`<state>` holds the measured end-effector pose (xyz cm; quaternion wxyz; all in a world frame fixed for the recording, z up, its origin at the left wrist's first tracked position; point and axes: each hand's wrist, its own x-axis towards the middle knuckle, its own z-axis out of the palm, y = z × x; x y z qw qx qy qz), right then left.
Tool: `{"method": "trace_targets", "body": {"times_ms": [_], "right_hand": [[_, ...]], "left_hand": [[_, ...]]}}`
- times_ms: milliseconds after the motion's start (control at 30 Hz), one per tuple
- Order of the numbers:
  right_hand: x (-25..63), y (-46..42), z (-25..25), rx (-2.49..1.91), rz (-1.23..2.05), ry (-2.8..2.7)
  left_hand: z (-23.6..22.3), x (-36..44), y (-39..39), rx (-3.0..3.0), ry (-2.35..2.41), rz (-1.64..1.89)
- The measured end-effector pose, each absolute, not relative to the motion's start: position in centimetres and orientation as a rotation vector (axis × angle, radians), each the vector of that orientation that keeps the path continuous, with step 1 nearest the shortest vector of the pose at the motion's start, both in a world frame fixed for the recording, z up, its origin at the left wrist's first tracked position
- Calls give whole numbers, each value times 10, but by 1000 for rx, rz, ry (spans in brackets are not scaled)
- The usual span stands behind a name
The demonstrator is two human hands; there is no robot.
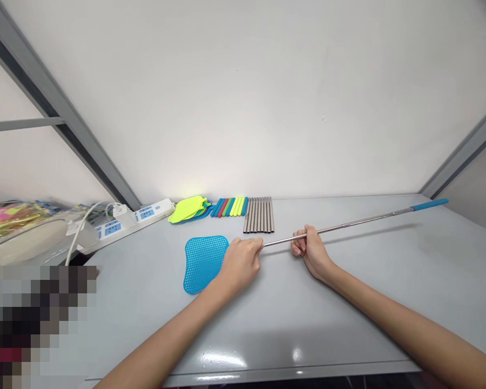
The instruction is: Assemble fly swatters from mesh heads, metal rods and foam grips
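A blue fly-swatter head (203,263) lies flat on the grey table (389,281). My left hand (241,263) is closed where the head meets a thin extended metal rod (360,220). My right hand (310,249) is wrapped round that rod a little further along. The rod runs up to the right and ends in a blue handle grip (429,204).
At the back lie yellow-green swatter heads (188,208), a row of coloured handle grips (229,206) and a row of collapsed metal rods (259,214). A white power strip (133,216) with cables sits at the left, beside a bag of colourful items (12,216).
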<state>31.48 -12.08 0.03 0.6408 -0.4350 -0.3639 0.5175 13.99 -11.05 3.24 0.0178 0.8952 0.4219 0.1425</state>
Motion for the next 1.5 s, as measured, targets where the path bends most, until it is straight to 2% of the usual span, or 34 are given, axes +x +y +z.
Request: {"method": "trace_targets", "body": {"times_ms": [800, 1267, 1500], "right_hand": [[308, -123, 5, -1003, 1168, -864], [318, -114, 2, -1153, 1353, -919], [319, -111, 0, -1146, 1371, -950]], "left_hand": [[31, 147, -115, 2822, 1260, 468], [23, 139, -99, 2836, 1441, 659], [16, 145, -105, 2841, 1299, 769]]}}
